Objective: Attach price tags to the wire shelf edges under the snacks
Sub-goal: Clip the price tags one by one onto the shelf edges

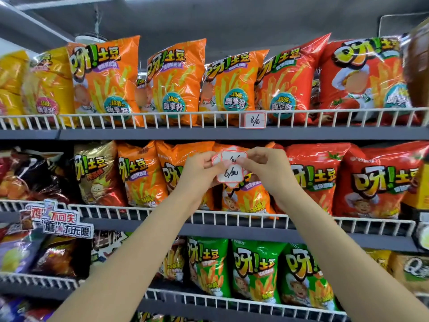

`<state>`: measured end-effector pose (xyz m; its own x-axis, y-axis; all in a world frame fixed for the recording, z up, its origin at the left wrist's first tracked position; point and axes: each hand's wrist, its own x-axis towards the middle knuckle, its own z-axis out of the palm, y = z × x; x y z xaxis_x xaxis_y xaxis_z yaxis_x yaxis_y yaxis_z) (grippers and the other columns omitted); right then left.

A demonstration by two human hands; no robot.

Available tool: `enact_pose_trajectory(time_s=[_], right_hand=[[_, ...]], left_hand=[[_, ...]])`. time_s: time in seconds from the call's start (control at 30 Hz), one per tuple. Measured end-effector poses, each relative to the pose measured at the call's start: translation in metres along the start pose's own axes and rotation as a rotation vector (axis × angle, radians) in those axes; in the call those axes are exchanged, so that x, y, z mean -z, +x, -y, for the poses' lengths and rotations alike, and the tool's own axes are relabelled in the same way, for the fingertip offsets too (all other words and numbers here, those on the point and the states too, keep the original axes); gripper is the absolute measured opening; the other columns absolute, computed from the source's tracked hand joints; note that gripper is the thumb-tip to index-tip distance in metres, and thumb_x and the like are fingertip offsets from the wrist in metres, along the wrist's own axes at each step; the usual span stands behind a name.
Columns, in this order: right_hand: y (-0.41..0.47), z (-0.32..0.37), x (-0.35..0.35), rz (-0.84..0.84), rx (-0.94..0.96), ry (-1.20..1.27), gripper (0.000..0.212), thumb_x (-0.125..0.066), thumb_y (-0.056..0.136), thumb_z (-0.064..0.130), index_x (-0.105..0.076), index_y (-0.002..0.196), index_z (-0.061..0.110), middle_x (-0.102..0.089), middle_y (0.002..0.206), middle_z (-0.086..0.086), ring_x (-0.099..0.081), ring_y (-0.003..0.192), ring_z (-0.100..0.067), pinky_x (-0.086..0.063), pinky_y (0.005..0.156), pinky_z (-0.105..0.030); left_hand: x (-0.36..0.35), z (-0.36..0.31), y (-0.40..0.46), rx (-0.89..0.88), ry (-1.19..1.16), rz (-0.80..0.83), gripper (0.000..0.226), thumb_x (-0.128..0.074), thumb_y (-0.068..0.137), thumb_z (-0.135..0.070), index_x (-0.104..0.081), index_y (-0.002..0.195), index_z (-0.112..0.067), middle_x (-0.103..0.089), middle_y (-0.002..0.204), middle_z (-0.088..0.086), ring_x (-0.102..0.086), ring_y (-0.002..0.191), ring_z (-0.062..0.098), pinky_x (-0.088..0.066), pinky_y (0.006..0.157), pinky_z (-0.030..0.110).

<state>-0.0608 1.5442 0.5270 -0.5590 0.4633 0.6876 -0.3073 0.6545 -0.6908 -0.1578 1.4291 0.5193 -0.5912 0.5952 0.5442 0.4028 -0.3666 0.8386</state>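
Both my hands are raised in front of the middle shelf. My left hand [201, 168] grips a small stack of white price tags [230, 175] with red borders; one reads "6". My right hand [267, 167] pinches the upper tag [232, 156] of the stack at its right edge. One tag [254, 120] marked "3" hangs on the top shelf's white wire edge [162, 118], under the orange snack bags [228, 89]. The middle wire edge [232, 218] below my hands carries no tag that I can see.
Orange, red and yellow snack bags fill the top shelf; orange, red and dark bags [318, 175] the middle one; green bags [255, 270] the lower one. A cardboard promo sign [60, 220] is clipped to the middle rail at left.
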Motion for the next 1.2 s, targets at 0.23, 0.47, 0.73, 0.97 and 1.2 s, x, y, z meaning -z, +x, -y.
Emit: enact_pose_trajectory(time_s=[0.23, 0.47, 0.73, 0.97, 1.2], right_hand=[[-0.044, -0.014, -0.024, -0.023, -0.128, 0.176, 0.007, -0.066, 0.085, 0.009, -0.070, 0.088, 0.015, -0.071, 0.075, -0.004, -0.066, 0.069, -0.016, -0.057, 0.066, -0.031], [-0.074, -0.026, -0.036, -0.027, -0.164, 0.076, 0.011, -0.074, 0.079, 0.010, -0.067, 0.084, 0.017, -0.070, 0.076, -0.001, -0.068, 0.072, -0.020, -0.058, 0.064, -0.032], [-0.088, -0.028, -0.042, 0.089, -0.286, 0.268, 0.022, -0.067, 0.080, -0.004, -0.067, 0.089, 0.017, -0.072, 0.085, -0.004, -0.070, 0.074, -0.013, -0.057, 0.065, -0.023], [-0.090, -0.038, -0.032, -0.041, -0.195, 0.017, 0.028, -0.059, 0.088, 0.002, -0.068, 0.104, 0.024, -0.072, 0.082, -0.003, -0.058, 0.059, -0.012, -0.049, 0.058, -0.022], [-0.084, -0.030, -0.042, 0.006, -0.134, -0.164, 0.024, -0.051, 0.089, 0.007, -0.072, 0.078, 0.010, -0.060, 0.067, 0.001, -0.041, 0.039, -0.004, -0.031, 0.041, -0.011]], left_hand=[[-0.001, 0.025, -0.038, 0.132, -0.211, -0.147, 0.015, -0.057, 0.090, -0.005, -0.066, 0.102, -0.004, -0.071, 0.088, 0.008, -0.068, 0.071, 0.015, -0.057, 0.061, 0.026], [0.003, 0.038, -0.071, 0.250, -0.325, -0.175, 0.013, -0.056, 0.090, -0.004, -0.067, 0.096, -0.010, -0.071, 0.085, 0.007, -0.068, 0.067, 0.015, -0.057, 0.059, 0.025], [0.018, 0.044, -0.089, 0.290, -0.381, -0.206, 0.018, -0.053, 0.092, -0.002, -0.064, 0.106, -0.007, -0.073, 0.089, 0.006, -0.071, 0.074, 0.013, -0.058, 0.066, 0.024], [0.031, 0.054, -0.098, 0.223, -0.272, -0.313, 0.018, -0.052, 0.093, -0.002, -0.064, 0.106, -0.008, -0.072, 0.097, 0.007, -0.070, 0.086, 0.015, -0.057, 0.079, 0.027], [0.024, 0.056, -0.100, 0.198, -0.229, -0.263, 0.018, -0.054, 0.092, -0.003, -0.065, 0.101, -0.013, -0.072, 0.097, 0.005, -0.071, 0.084, 0.012, -0.057, 0.071, 0.022]])
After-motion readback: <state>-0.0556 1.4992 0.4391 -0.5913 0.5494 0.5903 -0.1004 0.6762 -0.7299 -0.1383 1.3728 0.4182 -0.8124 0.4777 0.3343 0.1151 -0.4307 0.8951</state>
